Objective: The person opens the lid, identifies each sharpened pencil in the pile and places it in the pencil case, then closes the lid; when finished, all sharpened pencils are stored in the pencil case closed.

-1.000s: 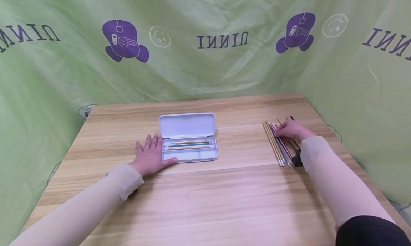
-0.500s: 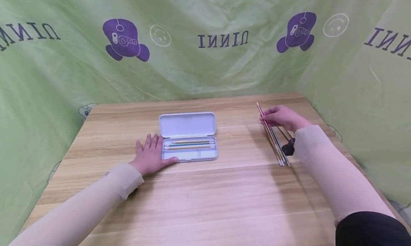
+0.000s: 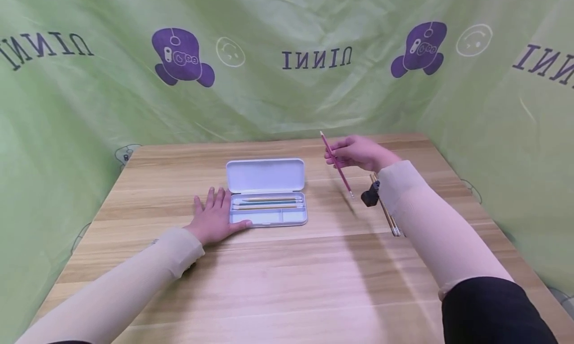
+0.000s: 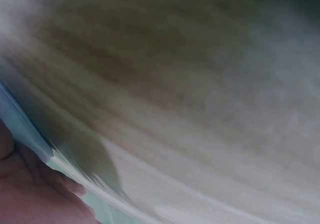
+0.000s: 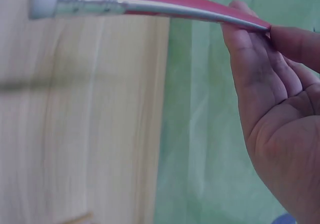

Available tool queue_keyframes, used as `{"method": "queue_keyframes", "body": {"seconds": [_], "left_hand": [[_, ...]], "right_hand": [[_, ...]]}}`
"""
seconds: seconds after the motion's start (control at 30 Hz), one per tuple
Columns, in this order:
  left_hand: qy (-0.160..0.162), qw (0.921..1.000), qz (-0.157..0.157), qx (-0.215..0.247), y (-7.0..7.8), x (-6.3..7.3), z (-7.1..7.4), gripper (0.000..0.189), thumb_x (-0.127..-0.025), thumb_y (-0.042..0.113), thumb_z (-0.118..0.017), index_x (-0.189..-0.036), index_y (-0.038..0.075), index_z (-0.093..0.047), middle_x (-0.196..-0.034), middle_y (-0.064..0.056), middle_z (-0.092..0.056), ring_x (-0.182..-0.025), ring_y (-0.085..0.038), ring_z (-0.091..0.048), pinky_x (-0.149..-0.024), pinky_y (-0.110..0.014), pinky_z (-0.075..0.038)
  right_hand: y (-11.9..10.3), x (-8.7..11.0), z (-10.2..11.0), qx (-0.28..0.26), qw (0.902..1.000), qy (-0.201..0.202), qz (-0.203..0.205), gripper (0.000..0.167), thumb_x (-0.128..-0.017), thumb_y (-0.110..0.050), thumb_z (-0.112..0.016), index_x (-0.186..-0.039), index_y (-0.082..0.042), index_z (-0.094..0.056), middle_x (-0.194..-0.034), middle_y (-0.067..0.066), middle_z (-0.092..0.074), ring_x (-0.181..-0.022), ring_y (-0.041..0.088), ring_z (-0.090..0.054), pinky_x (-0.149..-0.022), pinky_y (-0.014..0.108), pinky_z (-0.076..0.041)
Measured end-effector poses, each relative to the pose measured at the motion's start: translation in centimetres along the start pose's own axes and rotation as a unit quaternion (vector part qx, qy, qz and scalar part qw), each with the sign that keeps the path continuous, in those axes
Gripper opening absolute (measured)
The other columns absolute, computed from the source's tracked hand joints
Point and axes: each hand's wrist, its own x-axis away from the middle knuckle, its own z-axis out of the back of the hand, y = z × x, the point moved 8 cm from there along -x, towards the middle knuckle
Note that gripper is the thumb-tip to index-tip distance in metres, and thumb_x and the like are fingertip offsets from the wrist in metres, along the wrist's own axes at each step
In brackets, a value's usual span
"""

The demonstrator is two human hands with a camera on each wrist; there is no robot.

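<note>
Between thumb and fingers my right hand pinches a red pencil above the table, its point up and to the left. The right wrist view shows its white eraser and silver ferrule close up. A pale pencil case lies with its lid raised; several pencils rest in its rear compartment, while the two front compartments hold nothing visible. My left hand lies with fingers spread against the case's left side, thumb along its front edge. In the left wrist view only part of that hand shows.
More pencils lie on the wooden table at the right, partly hidden under my right forearm. A black wrist device hangs below the right wrist. Green printed cloth encloses the table's back and sides.
My right hand has lifted the red pencil from the pile at the right and carried it left toward the case. My left hand has stayed at the case.
</note>
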Motion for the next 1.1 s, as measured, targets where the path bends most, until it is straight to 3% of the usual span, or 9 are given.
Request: {"method": "queue_keyframes", "body": {"seconds": [0.13,0.4,0.57,0.83,1.0,1.1], "left_hand": [[-0.002,1.0000,0.002,-0.001,0.0,-0.1,-0.1,0.120,-0.091,0.082,-0.047,-0.161,-0.008,-0.010,-0.168,-0.030,-0.004,-0.153,-0.050,0.007,-0.113,-0.074,0.011],[-0.004,1.0000,0.008,-0.002,-0.2,0.1,-0.2,0.120,-0.091,0.082,-0.047,-0.162,-0.008,-0.011,-0.168,-0.030,-0.005,-0.154,-0.049,0.007,-0.113,-0.074,0.011],[-0.001,1.0000,0.010,-0.001,-0.4,0.1,-0.3,0.122,-0.090,0.084,-0.047,-0.162,-0.008,-0.011,-0.168,-0.031,-0.004,-0.153,-0.049,0.008,-0.113,-0.073,0.013],[0.002,1.0000,0.006,0.004,-0.5,-0.2,-0.7,0.125,-0.087,0.088,-0.043,-0.162,-0.007,-0.010,-0.168,-0.030,-0.004,-0.154,-0.048,0.011,-0.113,-0.071,0.015],[0.009,0.9999,0.006,0.003,-0.6,-0.3,-0.7,0.123,-0.088,0.086,-0.044,-0.162,-0.006,-0.011,-0.168,-0.029,-0.006,-0.154,-0.047,0.010,-0.113,-0.072,0.015],[0.010,0.9999,0.009,0.000,-0.9,-0.4,-0.8,0.122,-0.088,0.086,-0.045,-0.163,-0.005,-0.011,-0.169,-0.028,-0.006,-0.154,-0.046,0.010,-0.113,-0.071,0.016]], "right_hand": [[-1.1,-1.1,-2.1,0.001,0.9998,-0.022,0.005,0.038,-0.108,0.001,-0.045,-0.143,0.017,-0.044,-0.110,0.008,-0.070,-0.102,0.019,-0.070,-0.098,0.039,-0.054],[-2.1,-3.3,-6.6,0.014,0.9975,-0.069,0.002,0.037,-0.107,0.003,-0.046,-0.141,0.017,-0.048,-0.126,0.027,-0.066,-0.094,0.016,-0.071,-0.102,0.044,-0.052],[-2.4,-4.6,-9.7,0.049,0.9933,-0.104,-0.002,0.033,-0.107,0.001,-0.048,-0.138,0.015,-0.053,-0.124,0.026,-0.068,-0.095,0.016,-0.070,-0.103,0.044,-0.051],[-2.4,-6.2,-14.1,0.120,0.9817,-0.147,0.009,0.032,-0.105,0.002,-0.050,-0.135,0.013,-0.058,-0.124,0.027,-0.067,-0.106,0.028,-0.069,-0.099,0.042,-0.053],[-2.0,-7.1,-16.1,0.172,0.9733,-0.152,0.008,0.029,-0.104,0.002,-0.053,-0.129,0.011,-0.063,-0.113,0.021,-0.072,-0.093,0.018,-0.068,-0.089,0.032,-0.056],[-1.7,-7.7,-17.3,0.235,0.9596,-0.153,0.023,0.025,-0.102,0.001,-0.057,-0.123,0.008,-0.069,-0.099,0.012,-0.073,-0.082,0.012,-0.064,-0.078,0.025,-0.053]]}}
